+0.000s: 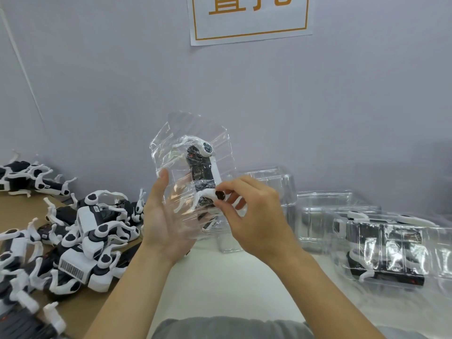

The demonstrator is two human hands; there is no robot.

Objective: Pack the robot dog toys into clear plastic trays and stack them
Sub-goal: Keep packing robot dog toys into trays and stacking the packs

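Observation:
I hold a clear plastic tray [168, 152] upright above the table's middle, with a black and white robot dog toy [204, 167] inside it. My left hand [162, 216] cups the tray from below and from the left, palm up, thumb along its side. My right hand [254, 211] pinches the toy's white rear leg joint with its black disc at the tray's right edge. Several loose robot dog toys [85, 231] lie piled at the left. A packed tray [386, 250] with a toy inside lies at the right.
Empty clear trays [318, 211] stand in a stack behind my right hand against the grey wall. The loose toys lie on brown cardboard [22, 206]. The white table [232, 285] is bare in front of me. A paper sign [249, 18] hangs on the wall.

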